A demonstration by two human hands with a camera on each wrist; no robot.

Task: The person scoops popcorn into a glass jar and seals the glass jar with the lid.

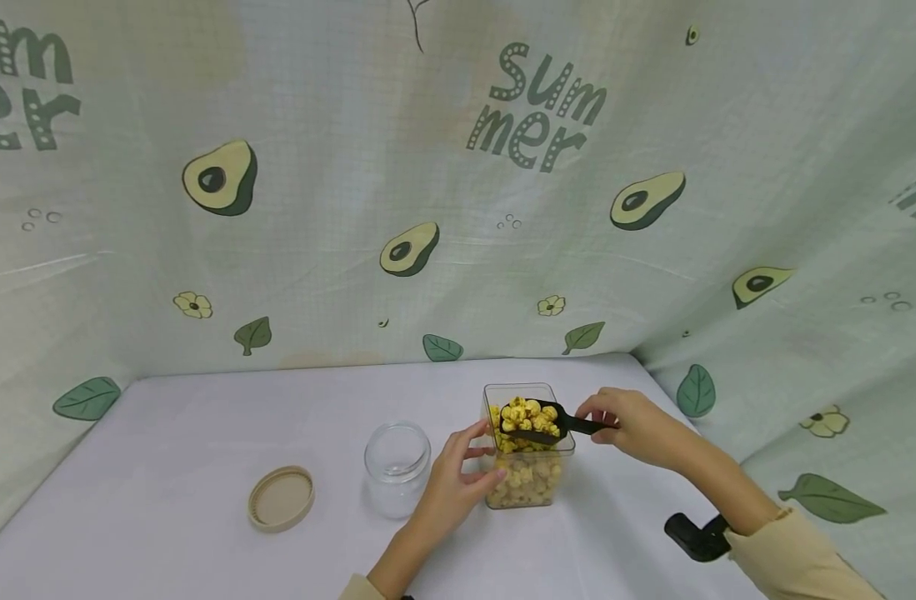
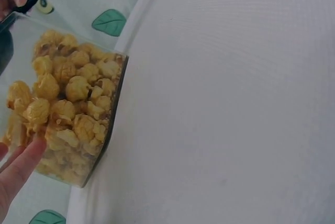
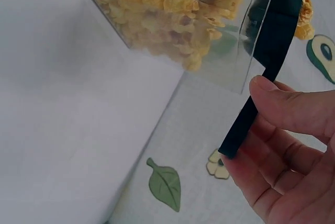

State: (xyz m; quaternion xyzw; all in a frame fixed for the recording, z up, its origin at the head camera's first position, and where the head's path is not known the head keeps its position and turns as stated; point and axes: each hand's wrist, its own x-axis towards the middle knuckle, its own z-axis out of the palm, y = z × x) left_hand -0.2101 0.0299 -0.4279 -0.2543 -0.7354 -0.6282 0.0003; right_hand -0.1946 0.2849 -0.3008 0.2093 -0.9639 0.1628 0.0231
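Observation:
A clear square container [image 1: 525, 492] full of yellow popcorn stands on the table. My left hand [image 1: 458, 475] rests against its left side, fingers spread along the wall and thumb at the front; in the left wrist view straight fingers [image 2: 23, 164] touch the clear wall. Over the container's open top lies a black scoop [image 1: 533, 436], heaped with popcorn [image 1: 528, 415]. My right hand [image 1: 638, 425] pinches the scoop's handle [image 3: 243, 124] between thumb and fingers, just right of the rim.
Left of my left hand stands a clear round jar [image 1: 396, 471] without a lid. Farther left lies a round beige lid [image 1: 281, 498]. A white cloth covers the table [image 1: 202, 433], and a printed curtain [image 1: 315, 167] hangs behind and at the sides.

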